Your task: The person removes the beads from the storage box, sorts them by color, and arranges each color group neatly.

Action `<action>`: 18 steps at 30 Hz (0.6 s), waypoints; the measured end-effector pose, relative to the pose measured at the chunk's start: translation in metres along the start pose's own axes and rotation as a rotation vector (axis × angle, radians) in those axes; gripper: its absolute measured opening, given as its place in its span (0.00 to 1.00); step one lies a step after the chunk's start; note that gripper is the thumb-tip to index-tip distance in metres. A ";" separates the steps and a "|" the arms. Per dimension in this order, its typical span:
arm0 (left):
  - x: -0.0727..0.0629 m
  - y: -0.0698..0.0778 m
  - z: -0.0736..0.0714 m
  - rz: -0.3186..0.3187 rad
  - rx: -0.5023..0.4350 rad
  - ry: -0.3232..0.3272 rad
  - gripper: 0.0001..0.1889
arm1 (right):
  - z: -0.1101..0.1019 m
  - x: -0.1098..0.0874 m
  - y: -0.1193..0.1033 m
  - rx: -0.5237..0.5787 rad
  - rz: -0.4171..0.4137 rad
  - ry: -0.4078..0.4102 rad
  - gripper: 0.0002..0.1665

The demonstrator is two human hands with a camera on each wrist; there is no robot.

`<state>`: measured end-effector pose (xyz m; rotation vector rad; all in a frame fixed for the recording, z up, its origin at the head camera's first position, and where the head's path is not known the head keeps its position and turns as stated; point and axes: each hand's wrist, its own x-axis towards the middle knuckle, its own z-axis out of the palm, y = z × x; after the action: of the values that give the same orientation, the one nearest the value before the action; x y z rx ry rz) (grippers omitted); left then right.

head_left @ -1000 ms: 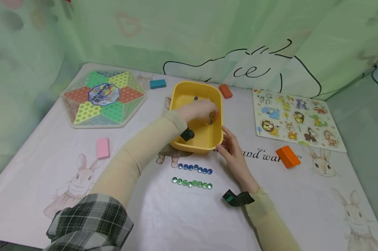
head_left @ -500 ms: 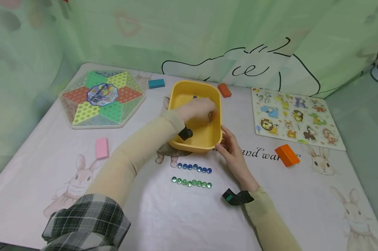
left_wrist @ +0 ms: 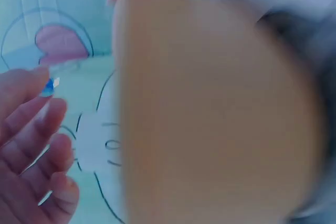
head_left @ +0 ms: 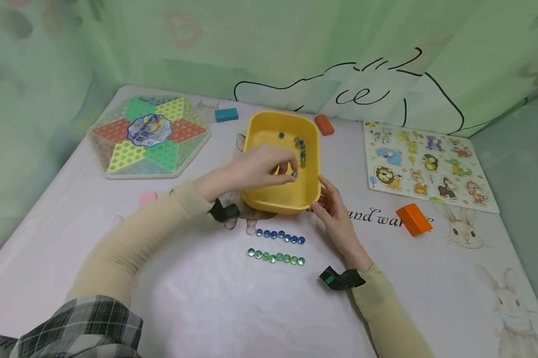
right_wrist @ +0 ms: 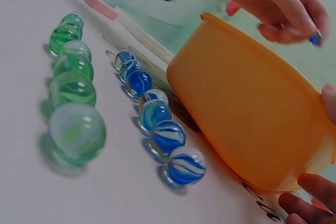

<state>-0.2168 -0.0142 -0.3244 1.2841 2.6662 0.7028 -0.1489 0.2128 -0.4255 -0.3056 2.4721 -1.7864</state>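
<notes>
My left hand (head_left: 264, 166) pinches a small blue marble (head_left: 294, 174) between thumb and forefinger, over the yellow plastic bin (head_left: 302, 194). In the left wrist view, the other fingers of that hand curve loosely below the blue marble (left_wrist: 48, 86). My right hand (head_left: 338, 219) holds the bin's near right corner, thumb at the front and fingers along the side. Inside the bin, several blue and green marbles (head_left: 302, 155) lie along the right wall, and one dark blue marble (head_left: 281, 135) sits farther back. Blue marbles (right_wrist: 167, 137) and green marbles (right_wrist: 72, 93) form two rows before the bin.
A star-patterned Chinese checkers board (head_left: 149, 136) lies at the back left, an animal puzzle board (head_left: 422, 166) at the right. Blocks lie around: blue (head_left: 226, 115), red-orange (head_left: 324, 125), orange (head_left: 414, 219) and pink (head_left: 148, 198), partly behind my left arm. A green curtain (head_left: 197, 59) backs the table.
My left hand has drawn back left and toward me from the bin's right side, now with a blue marble in its fingertips. More marbles inside show. The right hand stays at the corner.
</notes>
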 end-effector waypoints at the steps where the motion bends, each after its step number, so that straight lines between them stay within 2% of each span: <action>1: -0.009 0.001 0.003 0.008 -0.013 0.034 0.10 | 0.000 0.000 0.000 0.001 0.000 0.002 0.36; 3: -0.028 0.003 0.010 0.022 -0.032 0.076 0.10 | -0.001 0.000 -0.001 0.003 0.002 0.004 0.36; 5: -0.046 0.002 0.016 0.024 -0.061 0.082 0.10 | 0.000 0.001 -0.002 0.006 0.007 0.005 0.35; 10: -0.080 -0.005 0.030 0.060 -0.100 0.023 0.07 | 0.000 0.001 -0.004 0.015 0.015 0.006 0.35; 14: -0.091 -0.014 0.043 0.036 -0.091 -0.056 0.06 | 0.001 0.001 -0.004 0.018 0.019 0.004 0.35; 18: -0.090 -0.020 0.054 -0.015 -0.064 -0.113 0.05 | 0.001 0.002 -0.003 0.025 0.026 0.003 0.36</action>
<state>-0.1584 -0.0746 -0.3910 1.2472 2.5401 0.6857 -0.1502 0.2110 -0.4230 -0.2686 2.4424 -1.8077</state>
